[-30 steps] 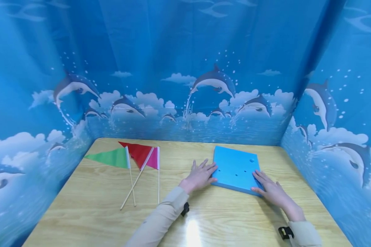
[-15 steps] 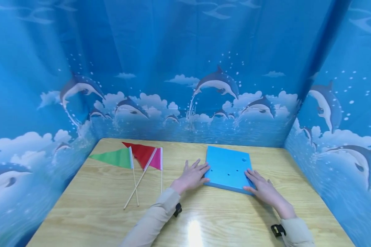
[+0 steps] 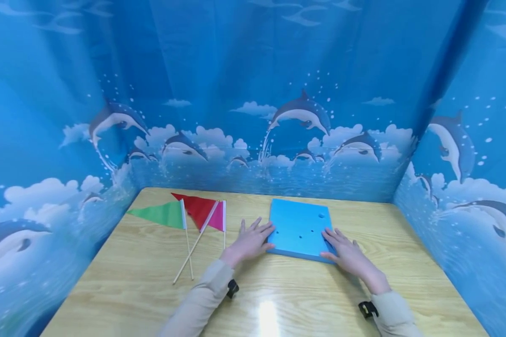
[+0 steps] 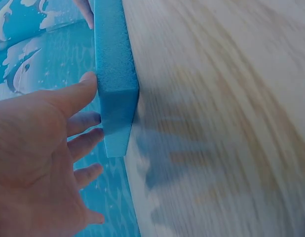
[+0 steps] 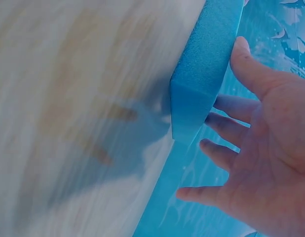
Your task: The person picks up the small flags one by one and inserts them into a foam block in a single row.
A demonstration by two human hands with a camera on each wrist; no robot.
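Since the head cam shows the most, starting there: a flat blue block (image 3: 297, 219) is lying on the worktop (image 3: 316, 299) between the left hand (image 3: 250, 241) and the right hand (image 3: 349, 255), each with fingertips over the edge on its own side. It's got a few small dark holes (image 3: 301, 237) in the top, plus a bigger hole (image 3: 321, 216) near the far right corner. Well apart from that, over on the left, there's a green flag (image 3: 162, 215), a red flag (image 3: 200, 209) and a pink flag (image 3: 218, 217), with the red one's stick (image 3: 197, 238) crossing the green one's. Dolphin-print curtain (image 3: 236, 70) runs round the back and sides.

Left wrist cam: grip is wide and relaxed, fingers fanned out, thumb and a couple of fingertips up against the block's edge, nothing wrapped round it. Little finger sticks out clear.

Right wrist cam: pretty much the mirror of that. Grip's spread wide too, thumb tip at the edge, little finger well off it. Can't tell how hard either one's pressing.
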